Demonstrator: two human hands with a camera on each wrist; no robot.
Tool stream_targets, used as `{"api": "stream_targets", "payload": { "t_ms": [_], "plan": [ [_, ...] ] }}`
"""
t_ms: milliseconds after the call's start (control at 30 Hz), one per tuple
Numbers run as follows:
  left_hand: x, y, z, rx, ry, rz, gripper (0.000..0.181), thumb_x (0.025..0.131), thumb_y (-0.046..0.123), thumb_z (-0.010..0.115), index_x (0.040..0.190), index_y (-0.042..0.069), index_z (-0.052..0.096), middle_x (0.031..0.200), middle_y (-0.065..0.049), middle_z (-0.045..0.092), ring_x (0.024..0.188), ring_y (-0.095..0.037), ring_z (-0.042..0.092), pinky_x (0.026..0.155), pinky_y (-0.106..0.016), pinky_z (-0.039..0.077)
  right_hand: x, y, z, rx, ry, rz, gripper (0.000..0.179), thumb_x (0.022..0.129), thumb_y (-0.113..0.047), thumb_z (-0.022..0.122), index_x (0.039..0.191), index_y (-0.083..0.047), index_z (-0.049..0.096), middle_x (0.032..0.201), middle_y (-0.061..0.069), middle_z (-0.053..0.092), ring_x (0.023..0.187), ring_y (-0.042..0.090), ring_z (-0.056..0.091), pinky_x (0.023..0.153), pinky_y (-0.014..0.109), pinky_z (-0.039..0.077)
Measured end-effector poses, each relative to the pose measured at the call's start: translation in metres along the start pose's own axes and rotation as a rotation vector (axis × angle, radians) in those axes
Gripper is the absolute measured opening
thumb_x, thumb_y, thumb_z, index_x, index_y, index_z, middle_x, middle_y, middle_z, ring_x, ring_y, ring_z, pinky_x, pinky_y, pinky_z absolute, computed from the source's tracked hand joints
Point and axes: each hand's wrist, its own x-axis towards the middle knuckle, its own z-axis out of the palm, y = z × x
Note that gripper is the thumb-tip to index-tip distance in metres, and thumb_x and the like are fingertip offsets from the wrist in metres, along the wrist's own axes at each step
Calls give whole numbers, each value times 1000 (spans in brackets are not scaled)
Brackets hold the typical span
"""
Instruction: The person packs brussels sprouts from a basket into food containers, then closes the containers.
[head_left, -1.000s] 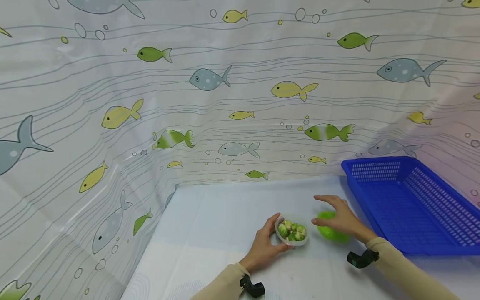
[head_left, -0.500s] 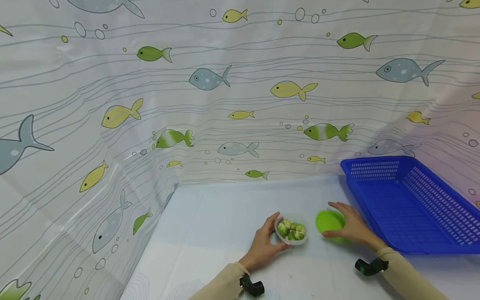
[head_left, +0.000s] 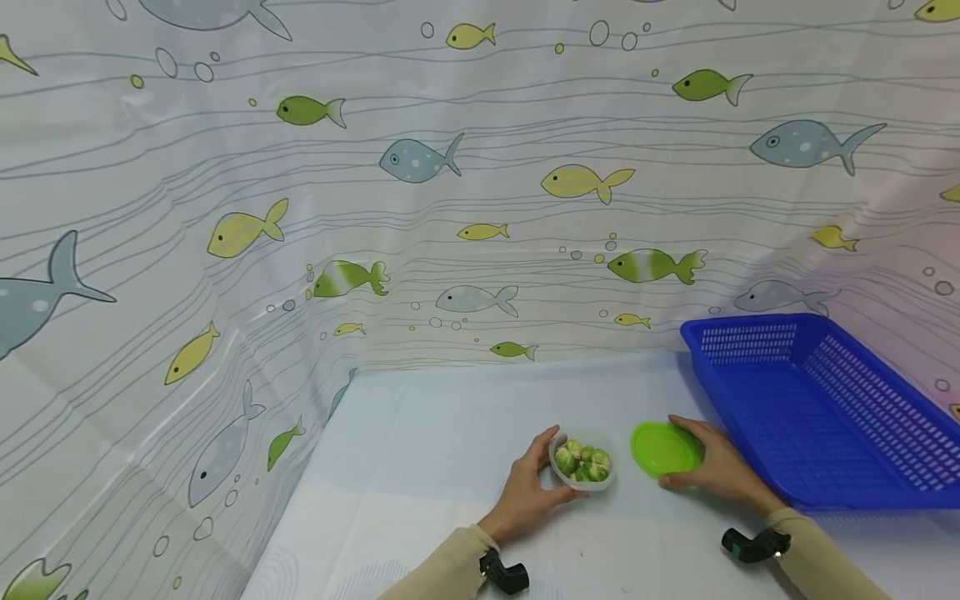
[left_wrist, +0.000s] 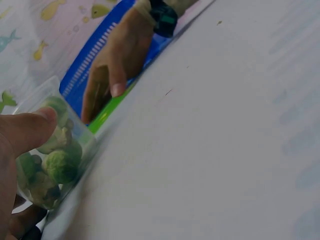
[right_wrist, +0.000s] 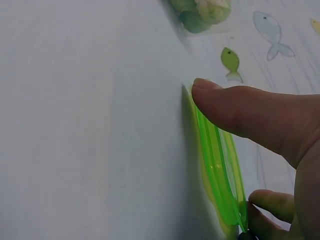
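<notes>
A small clear plastic tub (head_left: 583, 483) of Brussels sprouts (head_left: 583, 461) stands upright on the table. My left hand (head_left: 528, 487) grips it from the left, thumb on the near side and fingers round the far side. To its right a round bright green lid (head_left: 663, 450) lies on the table. My right hand (head_left: 716, 467) holds the lid by its right part, thumb at the near edge and fingers at the far edge. In the right wrist view the thumb (right_wrist: 240, 107) touches the lid's rim, with fingertips at the opposite rim.
A large blue plastic basket (head_left: 795, 400) stands at the right, just beyond my right hand. The white cloth-covered table (head_left: 435, 433) meets a fish-patterned curtain (head_left: 420, 225) at the back and left.
My right hand has drawn back to the right and nearer, from over the lid to its right side, and its fingers have closed in on the rim. The left hand and tub stay put.
</notes>
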Motion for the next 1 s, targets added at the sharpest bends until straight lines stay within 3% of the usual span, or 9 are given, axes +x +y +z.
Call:
{"api": "stream_targets", "payload": {
  "t_ms": [333, 600, 1000],
  "plan": [
    [0, -2, 0, 2, 2, 13, 98, 89, 29, 88, 166, 9, 31, 163, -14, 50, 145, -26, 56, 121, -40, 46, 0, -3, 0, -13, -23, 27, 114, 61, -42, 101, 152, 4, 49, 148, 37, 50, 136, 59, 45, 108, 82, 35],
    [-1, -1, 1, 6, 1, 7, 98, 89, 29, 88, 166, 9, 31, 164, -14, 49, 145, -28, 56, 121, -40, 46, 5, -3, -1, -29, -40, 83, 111, 61, -46, 101, 150, 1, 53, 147, 37, 52, 132, 56, 49, 106, 77, 42],
    [-1, 1, 0, 5, 0, 4, 97, 89, 26, 88, 166, 9, 31, 163, -14, 50, 145, -26, 56, 121, -40, 45, 11, -16, -3, 150, -65, 99, 95, 74, -35, 97, 150, 2, 54, 152, 33, 53, 138, 52, 49, 110, 67, 44]
  ]
}}
